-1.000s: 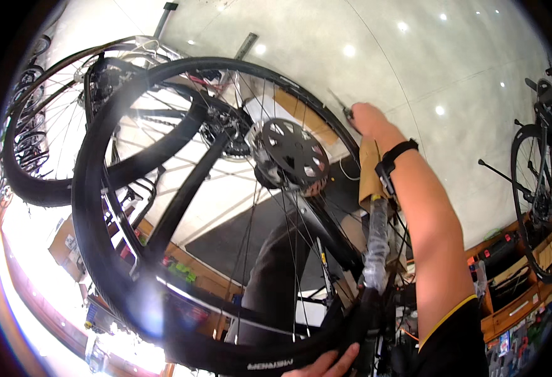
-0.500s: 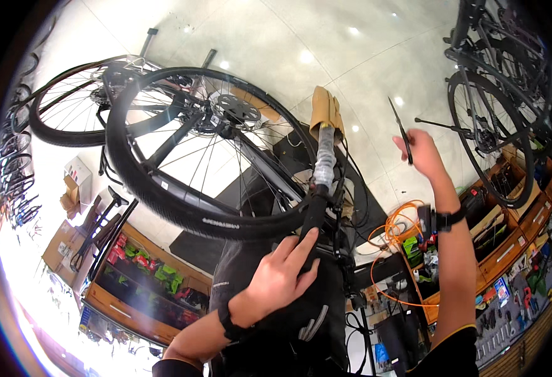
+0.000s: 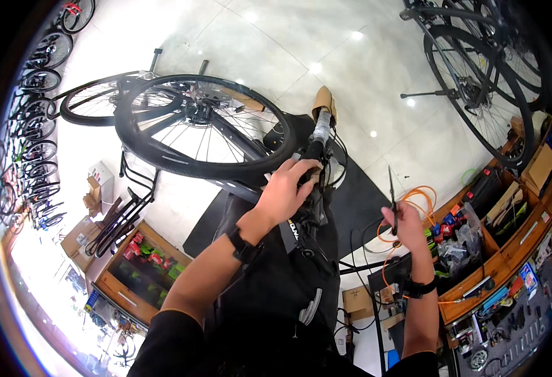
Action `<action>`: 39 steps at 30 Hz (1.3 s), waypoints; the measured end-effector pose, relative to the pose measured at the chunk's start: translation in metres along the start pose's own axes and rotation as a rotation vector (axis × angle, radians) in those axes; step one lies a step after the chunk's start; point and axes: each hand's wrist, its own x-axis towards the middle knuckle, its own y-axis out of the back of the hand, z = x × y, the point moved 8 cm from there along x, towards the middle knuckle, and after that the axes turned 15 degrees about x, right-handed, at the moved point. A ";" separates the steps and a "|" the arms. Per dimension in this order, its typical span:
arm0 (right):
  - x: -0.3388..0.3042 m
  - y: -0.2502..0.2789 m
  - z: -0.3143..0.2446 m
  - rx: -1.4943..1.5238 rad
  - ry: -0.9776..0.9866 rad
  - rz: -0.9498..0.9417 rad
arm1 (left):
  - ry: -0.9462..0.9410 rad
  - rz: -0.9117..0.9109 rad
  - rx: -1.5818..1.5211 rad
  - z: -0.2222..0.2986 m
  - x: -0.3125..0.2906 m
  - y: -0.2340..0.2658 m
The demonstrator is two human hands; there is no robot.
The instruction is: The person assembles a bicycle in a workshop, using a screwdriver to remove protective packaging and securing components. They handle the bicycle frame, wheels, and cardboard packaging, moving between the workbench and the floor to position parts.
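Observation:
A black bicycle stands in front of me with its wheel (image 3: 207, 166) to the left. Its handlebar (image 3: 314, 149) has a dark grip, clear plastic wrap (image 3: 322, 127) further along and a brown cardboard sleeve (image 3: 324, 100) at the far end. Over the near part of the grip curl the fingers of my left hand (image 3: 285, 193), closed on it. Off to the right, apart from the bicycle, my right hand (image 3: 406, 226) grips a slim dark pointed tool (image 3: 392, 188), tip up. Its exact kind cannot be made out, since the fingers cover its lower part.
A black mat (image 3: 364, 185) lies under the bicycle. Orange hose (image 3: 422, 196) coils beside a wooden drawer unit (image 3: 461, 290) at right. More bicycles (image 3: 477, 81) stand far right and along the left wall. A wooden cabinet (image 3: 131, 301) sits at left.
My left hand has moved up along the handlebar and curled its fingers over it. My right hand has come down, nearer to me, still holding the pointed tool. The whole view has shifted.

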 end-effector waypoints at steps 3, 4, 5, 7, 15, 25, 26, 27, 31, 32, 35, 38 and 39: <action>-0.021 -0.003 0.034 -0.002 -0.029 -0.022 | 0.061 0.023 0.007 -0.002 0.003 -0.029; -0.027 -0.003 0.041 -0.002 -0.036 -0.025 | 0.061 0.078 0.034 -0.003 0.006 -0.031; -0.030 -0.004 0.050 0.005 -0.070 -0.026 | 0.076 0.119 0.056 -0.008 0.008 -0.032; -0.039 0.001 0.054 -0.095 -0.019 -0.009 | 0.140 0.115 0.153 -0.020 0.006 -0.034; -0.061 0.015 0.070 -0.157 0.111 0.012 | 0.345 0.067 -0.044 -0.070 -0.025 -0.006; -0.136 0.022 0.012 -0.445 0.210 -0.064 | 0.259 0.080 0.248 -0.079 -0.233 0.074; -0.143 0.019 0.005 -0.428 0.210 -0.064 | 0.324 0.106 0.221 -0.095 -0.261 0.079; -0.151 0.017 -0.002 -0.402 0.190 -0.059 | 0.399 0.089 0.209 -0.111 -0.286 0.081; -0.208 -0.021 -0.063 -0.513 0.378 0.017 | 0.511 0.045 0.186 -0.165 -0.373 0.104; -0.220 -0.037 -0.076 -0.490 0.392 0.018 | 0.486 0.056 0.160 -0.174 -0.381 0.111; -0.251 -0.117 -0.119 -0.645 0.502 -0.002 | 0.466 0.093 0.158 -0.191 -0.415 0.146; -0.264 -0.233 -0.156 -0.863 0.532 -0.092 | 0.344 0.044 0.340 -0.181 -0.427 0.190; -0.268 -0.282 -0.169 -0.943 0.559 -0.154 | 0.293 0.018 0.332 -0.173 -0.433 0.206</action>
